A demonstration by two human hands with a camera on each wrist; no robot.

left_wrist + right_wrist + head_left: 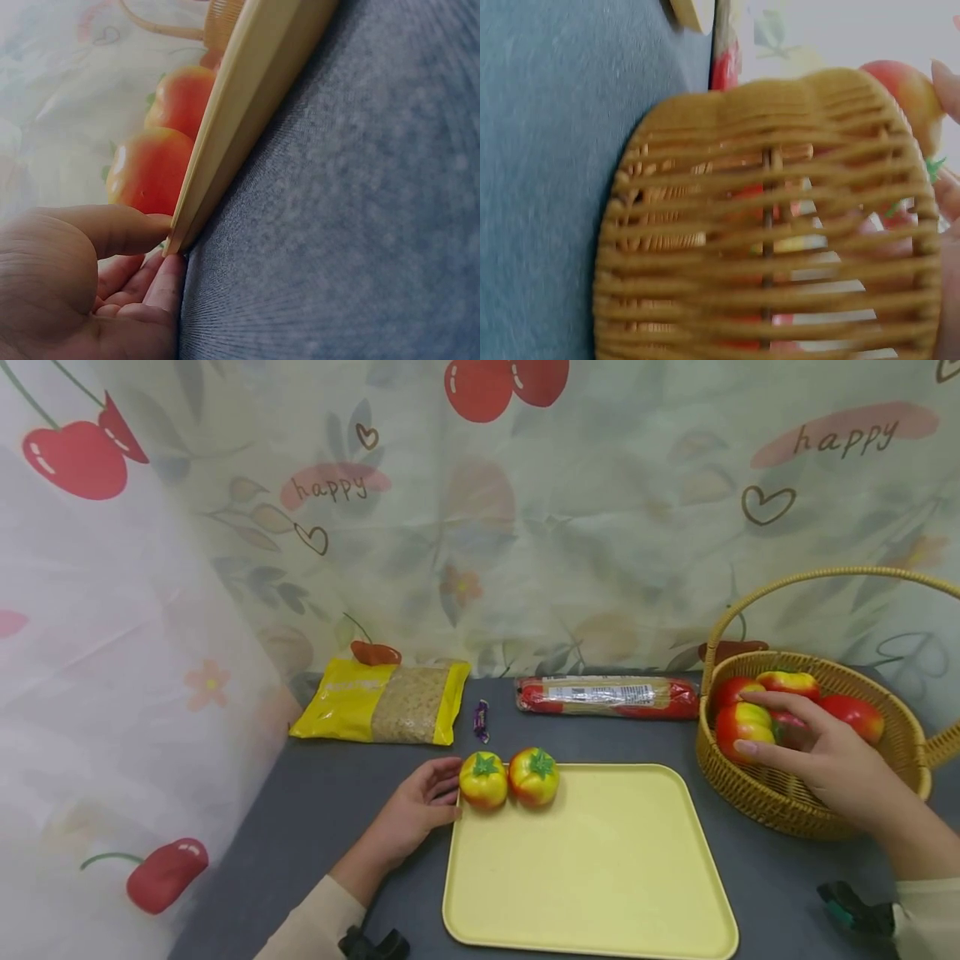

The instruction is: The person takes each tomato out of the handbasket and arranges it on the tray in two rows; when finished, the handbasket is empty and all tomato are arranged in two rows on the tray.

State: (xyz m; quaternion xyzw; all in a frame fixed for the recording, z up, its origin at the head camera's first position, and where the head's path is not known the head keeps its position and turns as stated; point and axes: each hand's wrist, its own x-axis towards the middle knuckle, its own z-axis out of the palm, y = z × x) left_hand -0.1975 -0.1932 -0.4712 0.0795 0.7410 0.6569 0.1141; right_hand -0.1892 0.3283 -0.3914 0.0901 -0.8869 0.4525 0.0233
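Note:
My left hand (420, 802) is at the far left corner of the yellow tray (592, 868). In the left wrist view its thumb (142, 230) lies on the rim and the fingers are bent beneath it. Two red-and-yellow tomatoes (483, 781) with green leafy tops sit side by side in that corner. Over the wicker basket (813, 827), my right hand (832, 760) grips another tomato (744, 731) between thumb and fingers. The right wrist view shows this tomato (907, 94) at the basket's rim, its green top turned toward the palm.
More red fruit (852, 717) lies in the basket, whose tall handle (825, 575) arches over it. Behind the tray are a yellow bag of grain-like food (408, 702), a small purple wrapped candy (481, 721) and a red-ended pack of noodles (607, 696). Printed cloth (570, 552) hangs behind.

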